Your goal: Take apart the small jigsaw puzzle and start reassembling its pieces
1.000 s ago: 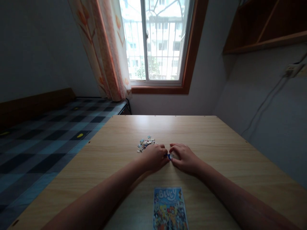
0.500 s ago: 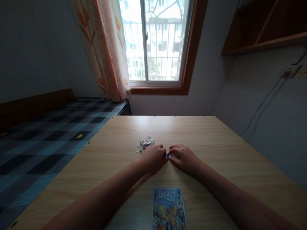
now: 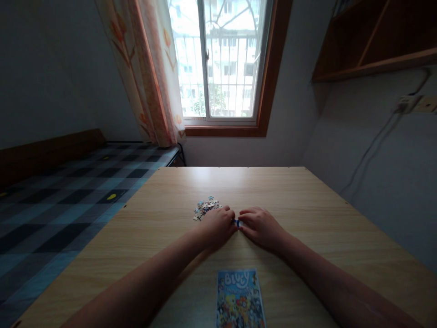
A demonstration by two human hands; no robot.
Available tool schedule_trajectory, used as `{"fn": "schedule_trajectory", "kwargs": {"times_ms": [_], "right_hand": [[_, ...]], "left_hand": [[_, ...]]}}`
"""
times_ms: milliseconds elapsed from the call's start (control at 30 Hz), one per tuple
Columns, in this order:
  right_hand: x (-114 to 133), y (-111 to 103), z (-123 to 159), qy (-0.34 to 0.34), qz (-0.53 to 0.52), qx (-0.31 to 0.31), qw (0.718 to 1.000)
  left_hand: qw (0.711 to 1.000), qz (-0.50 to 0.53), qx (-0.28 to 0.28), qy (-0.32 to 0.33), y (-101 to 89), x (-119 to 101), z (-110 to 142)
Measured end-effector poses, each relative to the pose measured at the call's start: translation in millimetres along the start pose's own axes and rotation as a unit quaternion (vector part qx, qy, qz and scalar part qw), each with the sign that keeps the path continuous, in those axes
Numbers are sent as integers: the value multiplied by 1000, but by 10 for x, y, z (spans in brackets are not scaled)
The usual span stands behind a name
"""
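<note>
Between my two hands, just over the table, is a small blue and white jigsaw piece (image 3: pixel 238 223). My left hand (image 3: pixel 218 223) is closed at its left side, fingertips pinched on blue jigsaw material mostly hidden by the fingers. My right hand (image 3: pixel 261 226) pinches the piece from the right, thumb below and fingers curled above. Behind my left hand lies a loose pile of jigsaw pieces (image 3: pixel 206 207), partly covered by that hand. Nearer to me, flat between my forearms, is a colourful Bluey picture card (image 3: pixel 240 298).
The wooden table (image 3: pixel 273 182) runs back toward the window (image 3: pixel 228 68). On the left stands a bed with a checked cover (image 3: pixel 78 191), beside a flowered curtain (image 3: pixel 150 77). A wall shelf (image 3: pixel 372 64) and a cable (image 3: pixel 368 155) are on the right.
My right hand has drawn slightly closer to my left, and less of the blue and white piece shows between them. The view has tilted a little. The pile stays put.
</note>
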State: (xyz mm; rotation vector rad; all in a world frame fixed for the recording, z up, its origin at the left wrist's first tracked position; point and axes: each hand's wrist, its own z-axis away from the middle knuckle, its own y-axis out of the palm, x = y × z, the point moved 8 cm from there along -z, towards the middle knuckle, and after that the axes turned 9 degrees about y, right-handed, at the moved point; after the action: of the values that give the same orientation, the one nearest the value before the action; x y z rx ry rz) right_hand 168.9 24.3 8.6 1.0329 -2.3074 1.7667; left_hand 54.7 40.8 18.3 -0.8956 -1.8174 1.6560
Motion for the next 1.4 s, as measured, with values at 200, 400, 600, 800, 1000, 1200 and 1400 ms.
{"fn": "schedule_trajectory", "kwargs": {"times_ms": [200,400,600,800,1000,1200,1400], "right_hand": [[29,-51,-4,3,-26,-9,1000],[6,-56,-16,13,-38,-21,999],[-42,-110,-20,33,-57,-28,997],[-58,-144,-17,35,-85,-22,996],[2,-137,-3,-17,-71,-20,997],[22,-127,16,-22,-72,-19,997],[-24,-201,33,12,-68,-65,995]], "left_hand": [[1000,9,-28,4,-21,4,4],[998,34,-43,11,-48,-61,12],[996,65,-57,-25,-83,-23,35],[991,116,-58,-41,-48,55,8],[984,152,-76,-45,-25,156,-4],[997,40,-55,-24,-90,63,0],[998,-44,-43,25,-122,40,-7]]}}
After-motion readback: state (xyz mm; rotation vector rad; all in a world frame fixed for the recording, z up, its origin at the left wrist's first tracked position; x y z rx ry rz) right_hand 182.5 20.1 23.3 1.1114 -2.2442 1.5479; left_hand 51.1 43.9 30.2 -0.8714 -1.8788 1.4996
